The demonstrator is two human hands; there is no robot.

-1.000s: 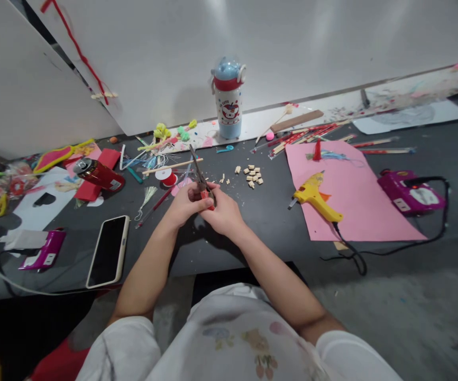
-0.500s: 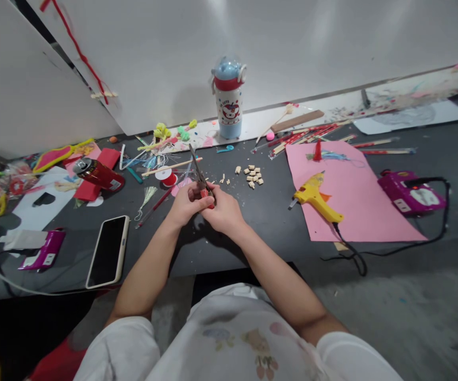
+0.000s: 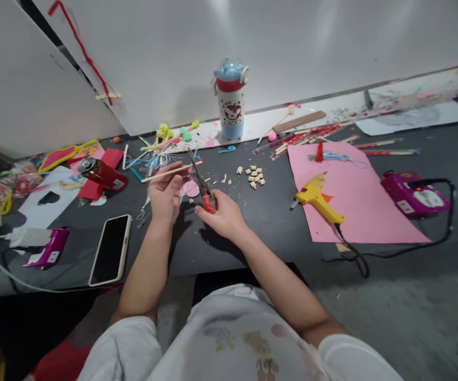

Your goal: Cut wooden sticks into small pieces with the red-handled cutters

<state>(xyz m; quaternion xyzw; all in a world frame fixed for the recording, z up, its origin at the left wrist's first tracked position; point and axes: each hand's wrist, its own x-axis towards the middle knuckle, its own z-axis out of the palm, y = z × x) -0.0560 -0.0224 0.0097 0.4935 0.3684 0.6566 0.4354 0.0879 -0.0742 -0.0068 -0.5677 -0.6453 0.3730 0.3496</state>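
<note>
My right hand (image 3: 227,214) is closed around the red-handled scissors (image 3: 199,177), their dark blades pointing away from me. My left hand (image 3: 165,193) grips a thin pale wooden stick (image 3: 155,176) between thumb and fingers, held slantwise just left of the blades. The stick's right end reaches near the blade tips. Several short cut wooden pieces (image 3: 255,175) lie in a pile to the right of the scissors, with a few crumbs scattered closer in. A pink round piece (image 3: 191,189) shows on the table between my hands.
A water bottle (image 3: 231,100) stands at the back. Rightward are a yellow glue gun (image 3: 318,198) on pink paper (image 3: 359,211), a purple power box (image 3: 413,193) and wrapped sticks (image 3: 312,135). Leftward are a phone (image 3: 110,250), a tilted red can (image 3: 102,173) and craft scraps.
My hands, together at the scissors before, have parted. The left has moved left and lifted the wooden stick from the table; the right still holds the scissors.
</note>
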